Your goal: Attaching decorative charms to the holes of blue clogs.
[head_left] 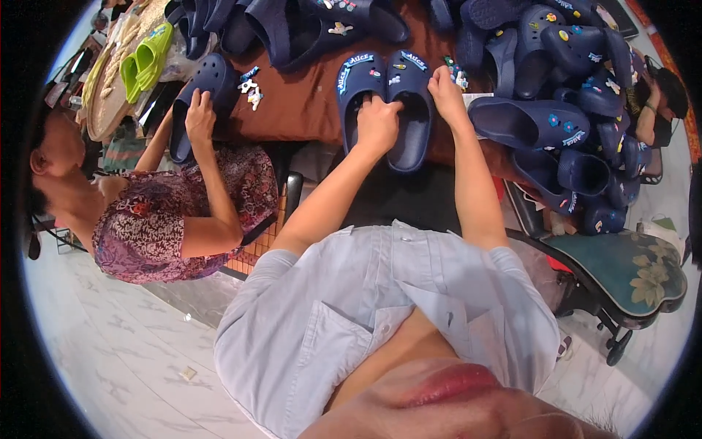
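Two navy clogs stand side by side on the brown table in front of me, toes pointing away. The left clog (351, 86) carries blue-and-white charms on its upper, and the right clog (409, 146) has similar ones near its toe. My left hand (379, 123) is closed on the left clog, its fingertips hidden inside the opening and its thumb beside the right clog. At the right clog's outer side is my right hand (447, 95), fingers drawn together; whatever they pinch is hidden. Small colourful shoe charms (456, 73) lie just beyond that hand.
A co-worker (157, 219) sits at my left with one hand on a navy clog (208, 77). Loose charms (252, 91) lie nearby. Green clogs (148, 60) are at the far left. Navy clogs (541, 124) pile up at the right, above a floral chair (621, 267).
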The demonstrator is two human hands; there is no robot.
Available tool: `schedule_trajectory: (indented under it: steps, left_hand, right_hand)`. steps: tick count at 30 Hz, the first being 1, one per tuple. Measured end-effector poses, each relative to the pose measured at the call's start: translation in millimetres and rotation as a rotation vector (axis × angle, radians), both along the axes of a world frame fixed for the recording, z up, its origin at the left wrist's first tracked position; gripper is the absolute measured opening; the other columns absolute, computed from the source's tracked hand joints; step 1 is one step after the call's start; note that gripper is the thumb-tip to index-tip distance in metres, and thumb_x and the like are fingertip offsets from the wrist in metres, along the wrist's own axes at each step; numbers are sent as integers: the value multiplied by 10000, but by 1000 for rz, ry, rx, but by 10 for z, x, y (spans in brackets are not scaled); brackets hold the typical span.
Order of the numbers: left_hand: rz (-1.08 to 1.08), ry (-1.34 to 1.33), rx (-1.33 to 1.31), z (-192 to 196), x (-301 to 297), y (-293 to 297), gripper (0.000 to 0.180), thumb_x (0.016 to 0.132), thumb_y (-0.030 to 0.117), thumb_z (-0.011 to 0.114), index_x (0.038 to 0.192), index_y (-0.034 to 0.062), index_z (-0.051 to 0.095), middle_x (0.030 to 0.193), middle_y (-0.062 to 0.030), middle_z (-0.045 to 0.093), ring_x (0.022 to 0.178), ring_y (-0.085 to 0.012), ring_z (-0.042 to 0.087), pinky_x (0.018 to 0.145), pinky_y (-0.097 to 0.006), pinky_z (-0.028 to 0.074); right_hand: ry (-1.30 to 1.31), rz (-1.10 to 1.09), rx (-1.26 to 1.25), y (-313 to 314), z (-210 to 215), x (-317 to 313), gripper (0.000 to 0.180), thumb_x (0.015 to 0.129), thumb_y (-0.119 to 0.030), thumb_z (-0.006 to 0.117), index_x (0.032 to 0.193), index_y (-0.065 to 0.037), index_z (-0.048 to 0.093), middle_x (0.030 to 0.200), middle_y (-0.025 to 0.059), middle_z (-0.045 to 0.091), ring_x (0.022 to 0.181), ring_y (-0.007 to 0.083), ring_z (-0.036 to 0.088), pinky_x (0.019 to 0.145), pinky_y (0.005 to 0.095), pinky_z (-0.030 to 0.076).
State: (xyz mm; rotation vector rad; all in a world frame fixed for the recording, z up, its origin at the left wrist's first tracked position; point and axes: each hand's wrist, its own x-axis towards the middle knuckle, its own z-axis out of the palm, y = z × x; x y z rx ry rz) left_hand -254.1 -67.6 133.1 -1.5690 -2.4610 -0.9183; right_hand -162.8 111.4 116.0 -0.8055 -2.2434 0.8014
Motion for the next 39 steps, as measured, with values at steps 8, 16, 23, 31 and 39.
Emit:
schedule_trajectory:
  steps: [8, 16, 23, 31, 39]
  left_hand:
    - [19, 13, 6, -12, 7, 14, 232, 806, 82, 611, 986, 142, 744, 918, -229, 586, 904, -416, 590, 772, -493, 504]
    - [9, 32, 81, -21, -7, -3, 226, 792, 70, 612, 965, 133, 742, 912, -236, 585, 896, -419, 593, 771, -486, 505]
    - [1, -3, 53, -20, 5, -3, 222, 796, 80, 611, 968, 133, 741, 904, -241, 582, 880, -424, 595, 760, -483, 512]
    - [7, 6, 101, -1, 11, -25, 225, 788, 71, 620, 963, 140, 744, 902, -236, 576, 899, -425, 590, 765, -492, 510]
    - [2, -16, 23, -37, 14, -6, 227, 786, 80, 619, 963, 148, 744, 903, -228, 580, 896, -416, 585, 766, -485, 505]
  right_hand:
    - [48, -12, -389, -3, -19, 149, 151, 959, -123, 455, 1078, -33, 483, 844, 259, 625, 876, 447, 636, 735, 494, 481]
    - [-367, -279, 251, 243, 49, -73, 329, 971, -364, 517, 1039, -47, 574, 1043, 238, 659, 924, 445, 651, 785, 556, 520]
    - [-470, -285, 160, 221, 325, -146, 405, 934, -432, 563, 1080, -56, 592, 1010, 231, 678, 957, 430, 653, 790, 542, 513]
    - [-477, 31, 291, 244, 525, -551, 507, 874, -543, 592, 1068, -74, 592, 958, 243, 686, 939, 418, 665, 796, 534, 508]
    - [-601, 133, 429, 336, 291, -586, 255, 980, -310, 471, 1070, -85, 553, 929, 252, 685, 943, 430, 660, 797, 559, 502]
